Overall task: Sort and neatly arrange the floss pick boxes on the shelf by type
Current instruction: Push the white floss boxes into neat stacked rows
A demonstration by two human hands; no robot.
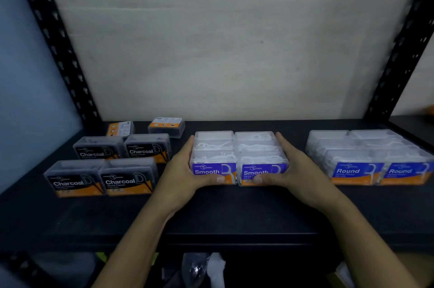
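Clear "Smooth" floss pick boxes (238, 153) with purple labels stand in a tight block at the middle of the black shelf (234, 212). My left hand (180, 175) presses on the block's left side, its thumb on the front label. On the block's right side lies my right hand (296, 170), its thumb also on the front. Dark "Charcoal" boxes (103, 177) sit in loose rows at the left. Two of them (166, 126) at the back are turned the other way. Clear "Round" boxes (371, 158) with blue labels form a block at the right.
Black slotted uprights (58, 43) (404, 48) frame the shelf at both sides, with a pale wall (223, 41) behind. Bare shelf shows in front of the boxes and between the groups. Below the front edge, a clear plastic item (197, 269) and white wrapping show on a lower level.
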